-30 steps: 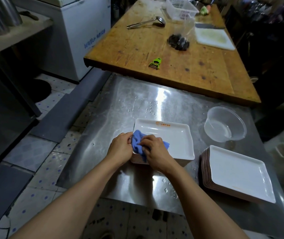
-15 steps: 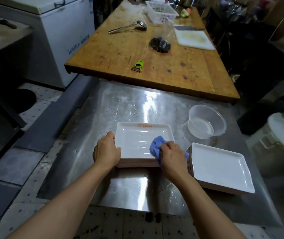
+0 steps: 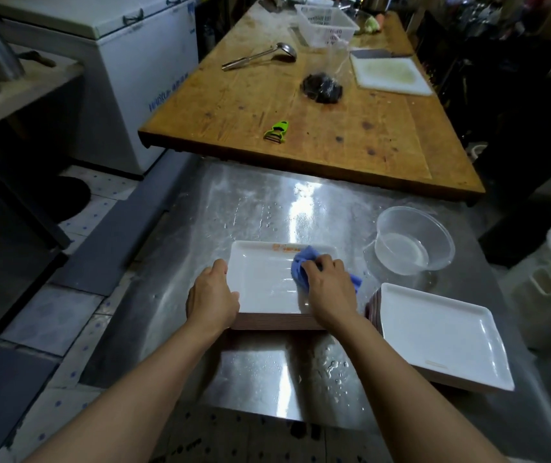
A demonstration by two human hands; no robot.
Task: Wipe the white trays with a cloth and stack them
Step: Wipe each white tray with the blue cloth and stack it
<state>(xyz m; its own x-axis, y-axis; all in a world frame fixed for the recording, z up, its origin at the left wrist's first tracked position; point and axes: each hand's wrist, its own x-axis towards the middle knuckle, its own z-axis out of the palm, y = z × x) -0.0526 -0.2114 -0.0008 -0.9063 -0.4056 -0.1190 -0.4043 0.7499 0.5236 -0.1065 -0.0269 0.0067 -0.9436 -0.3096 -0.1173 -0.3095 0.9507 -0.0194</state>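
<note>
Left hand (image 3: 212, 297) grips the top white tray's (image 3: 260, 282) left edge at the steel desk's (image 3: 267, 208) near-middle; right hand (image 3: 329, 290) clutches a blue cloth (image 3: 301, 264), hiding the stack's right corner and part of the orange print

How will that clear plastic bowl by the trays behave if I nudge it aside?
The clear bowl looks thin-walled and seems to hold only a little water, so it is probably light and would slide easily on the wet steel table. Its wide, low shape suggests it won't tip, though a quick shove might slosh the water.
</note>
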